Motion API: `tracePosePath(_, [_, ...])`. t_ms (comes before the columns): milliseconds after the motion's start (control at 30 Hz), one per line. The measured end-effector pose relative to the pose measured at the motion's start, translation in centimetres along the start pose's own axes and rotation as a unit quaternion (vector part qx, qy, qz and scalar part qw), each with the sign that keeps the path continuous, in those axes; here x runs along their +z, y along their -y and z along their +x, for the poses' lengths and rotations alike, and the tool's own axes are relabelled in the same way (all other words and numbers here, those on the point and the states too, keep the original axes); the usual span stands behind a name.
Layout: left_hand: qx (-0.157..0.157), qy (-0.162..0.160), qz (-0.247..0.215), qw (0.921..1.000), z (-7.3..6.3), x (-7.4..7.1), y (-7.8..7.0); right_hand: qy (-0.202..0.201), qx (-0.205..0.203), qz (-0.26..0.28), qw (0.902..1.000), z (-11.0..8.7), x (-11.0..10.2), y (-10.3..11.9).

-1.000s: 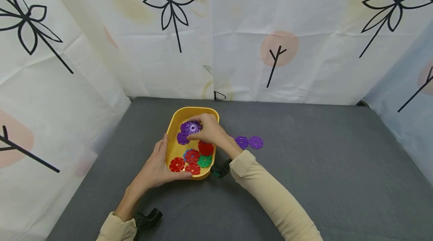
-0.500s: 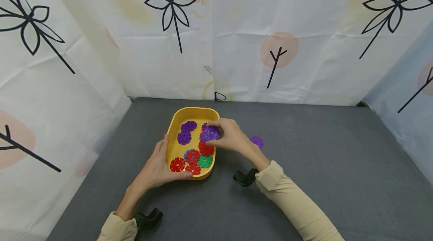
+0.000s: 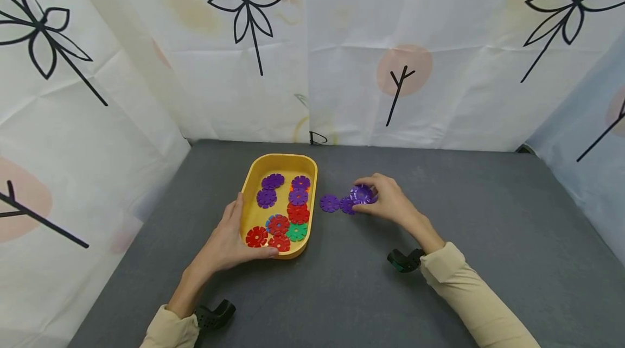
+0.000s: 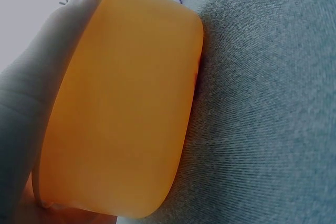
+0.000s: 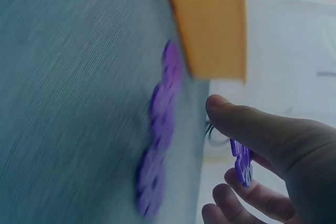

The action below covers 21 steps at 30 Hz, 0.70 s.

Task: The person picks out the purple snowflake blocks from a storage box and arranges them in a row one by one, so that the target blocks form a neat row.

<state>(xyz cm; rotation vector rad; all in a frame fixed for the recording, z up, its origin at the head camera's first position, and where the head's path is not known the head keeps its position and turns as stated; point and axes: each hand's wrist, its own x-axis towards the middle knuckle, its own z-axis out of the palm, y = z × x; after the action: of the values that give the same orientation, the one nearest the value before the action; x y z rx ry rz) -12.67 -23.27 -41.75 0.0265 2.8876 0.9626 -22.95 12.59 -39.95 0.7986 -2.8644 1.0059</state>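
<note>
My left hand [image 3: 227, 242] grips the near left corner of a yellow plastic tray [image 3: 274, 165], thumb along the front rim and fingers up the left side. In the left wrist view the thumb [image 4: 31, 77] lies over the tray's wall. To the right of the tray, my right hand [image 3: 393, 204] pinches a purple notched flower disc [image 3: 362, 194] between thumb and fingers. Below it a row of linked purple discs [image 5: 161, 119] lies flat on the table; the right wrist view shows the held disc [image 5: 242, 163] apart from that row.
Inside the tray are purple discs [image 3: 266, 198], red discs [image 3: 256, 237] and a green disc [image 3: 296, 232], with bits of orange and blue beneath. The grey table [image 3: 469, 217] ends at a white patterned cloth [image 3: 454, 103] at the back and left.
My right hand has carried the purple disc from inside the tray, over its right rim, to above the row of discs. The left hand and tray have stayed in place.
</note>
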Motion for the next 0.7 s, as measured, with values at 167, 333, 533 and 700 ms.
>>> tracePosePath(167, [0.001, -0.001, -0.001, 1.0000, 0.0, 0.0, 0.0, -0.001, 0.014, -0.025, 0.9996, -1.4, -1.0, -2.4])
tracePosePath(333, [0.002, -0.002, 0.002, 1.0000, 0.0, 0.0, 0.0, 0.012, 0.025, -0.045, 0.9986, -2.1, -1.7, -4.1])
tracePosePath(533, [-0.002, -0.001, 0.000, 1.0000, 0.0, 0.1, 0.0, 0.045, 0.032, -0.049, 0.9973, -2.3, -2.4, -5.5])
tracePosePath(700, [-0.002, -0.001, 0.000, 1.0000, 0.0, 0.1, 0.0, 0.078, 0.041, -0.041, 0.9952, -2.1, -2.7, -6.0])
